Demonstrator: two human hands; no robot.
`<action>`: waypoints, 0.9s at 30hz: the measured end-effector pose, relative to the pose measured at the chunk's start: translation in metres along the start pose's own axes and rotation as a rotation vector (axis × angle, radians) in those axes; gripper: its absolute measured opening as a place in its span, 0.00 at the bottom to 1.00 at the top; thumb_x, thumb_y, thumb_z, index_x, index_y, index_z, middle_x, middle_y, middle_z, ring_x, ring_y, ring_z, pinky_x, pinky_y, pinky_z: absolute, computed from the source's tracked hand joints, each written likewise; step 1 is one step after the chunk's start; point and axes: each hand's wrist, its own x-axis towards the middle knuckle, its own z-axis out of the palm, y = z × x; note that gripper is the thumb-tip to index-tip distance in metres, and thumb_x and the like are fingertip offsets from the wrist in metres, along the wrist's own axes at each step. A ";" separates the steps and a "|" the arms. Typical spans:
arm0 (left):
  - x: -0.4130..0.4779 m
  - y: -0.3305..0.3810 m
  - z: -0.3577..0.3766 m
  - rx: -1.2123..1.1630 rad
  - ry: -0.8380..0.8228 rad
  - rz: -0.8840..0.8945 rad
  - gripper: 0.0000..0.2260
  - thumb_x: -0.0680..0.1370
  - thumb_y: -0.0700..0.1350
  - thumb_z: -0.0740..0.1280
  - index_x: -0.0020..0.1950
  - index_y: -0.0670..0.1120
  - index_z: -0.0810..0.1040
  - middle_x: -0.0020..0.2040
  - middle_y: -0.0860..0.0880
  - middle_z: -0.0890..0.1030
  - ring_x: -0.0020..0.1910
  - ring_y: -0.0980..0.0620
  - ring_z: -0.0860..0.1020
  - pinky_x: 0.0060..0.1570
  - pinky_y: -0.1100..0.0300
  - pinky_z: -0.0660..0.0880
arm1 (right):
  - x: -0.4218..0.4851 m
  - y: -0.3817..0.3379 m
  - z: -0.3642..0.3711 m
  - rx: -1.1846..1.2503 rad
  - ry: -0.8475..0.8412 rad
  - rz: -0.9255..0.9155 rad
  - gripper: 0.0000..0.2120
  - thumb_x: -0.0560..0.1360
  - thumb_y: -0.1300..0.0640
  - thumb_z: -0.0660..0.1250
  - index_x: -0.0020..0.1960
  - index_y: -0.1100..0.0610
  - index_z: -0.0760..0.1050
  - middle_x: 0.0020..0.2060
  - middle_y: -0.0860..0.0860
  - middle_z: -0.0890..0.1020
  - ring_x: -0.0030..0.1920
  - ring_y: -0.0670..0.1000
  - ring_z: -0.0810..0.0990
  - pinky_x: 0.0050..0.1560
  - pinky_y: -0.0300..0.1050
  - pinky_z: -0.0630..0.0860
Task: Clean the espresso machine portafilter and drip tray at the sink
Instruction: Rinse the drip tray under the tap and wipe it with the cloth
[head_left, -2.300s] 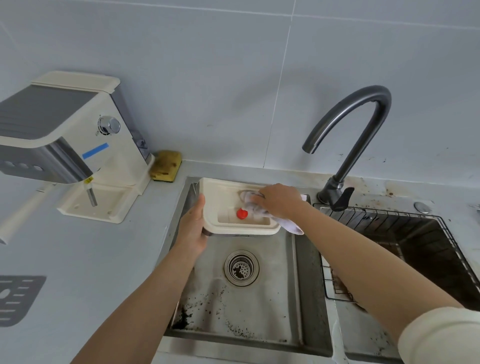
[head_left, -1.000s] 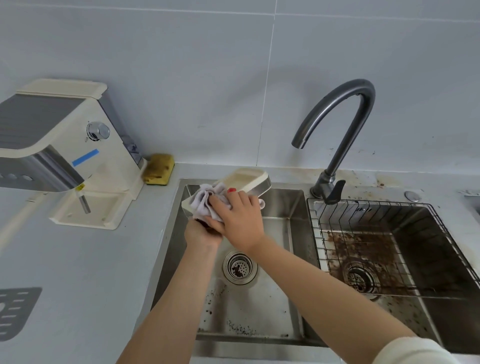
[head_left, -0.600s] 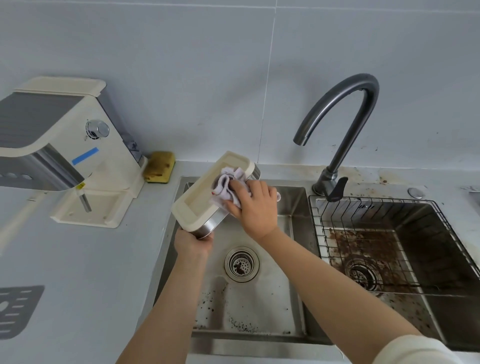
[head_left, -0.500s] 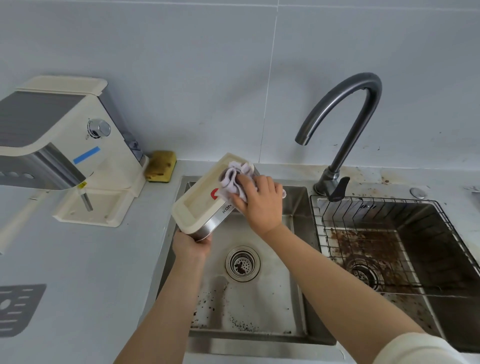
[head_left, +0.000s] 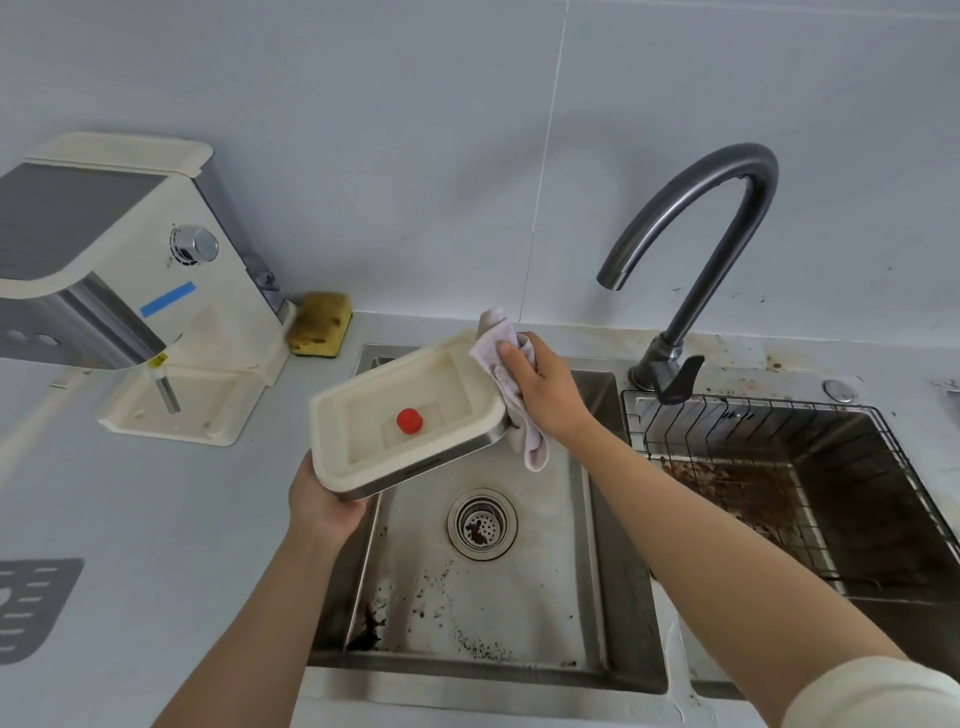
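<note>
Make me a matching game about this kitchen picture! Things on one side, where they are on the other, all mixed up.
Things:
1. drip tray
2. cloth
3. sponge
4. red knob

Places:
A. on the counter beside the espresso machine
B. inside the drip tray
C. gripped by the right hand
D. held over the sink by the left hand

Pairs: 1-D, 2-C, 3-A, 4-B

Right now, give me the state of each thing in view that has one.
drip tray, tilted, held over the left basin
cloth, crumpled, pressed against the tray's far end
left hand, gripping the tray's near corner
right hand, holding the cloth
faucet, no water running
left basin, speckled with dark grounds
</note>
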 end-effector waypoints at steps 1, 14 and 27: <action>-0.002 0.001 0.002 0.025 -0.012 -0.004 0.20 0.73 0.39 0.59 0.24 0.49 0.83 0.28 0.52 0.83 0.27 0.52 0.82 0.23 0.62 0.77 | 0.002 0.002 0.001 0.020 0.010 0.023 0.12 0.80 0.50 0.56 0.49 0.58 0.73 0.37 0.48 0.77 0.39 0.48 0.75 0.44 0.41 0.72; 0.012 0.003 0.003 0.289 0.047 0.038 0.09 0.79 0.41 0.58 0.46 0.49 0.78 0.35 0.50 0.83 0.34 0.48 0.82 0.27 0.56 0.79 | 0.041 0.026 -0.020 -0.334 0.007 0.064 0.17 0.80 0.46 0.53 0.38 0.55 0.68 0.35 0.51 0.76 0.38 0.50 0.75 0.42 0.42 0.70; 0.049 0.008 0.014 0.342 0.145 0.043 0.09 0.78 0.43 0.61 0.41 0.47 0.78 0.33 0.51 0.81 0.33 0.51 0.80 0.34 0.57 0.78 | 0.152 0.052 -0.012 -1.328 -0.375 -0.182 0.17 0.79 0.50 0.56 0.67 0.52 0.66 0.58 0.54 0.73 0.60 0.56 0.72 0.59 0.51 0.66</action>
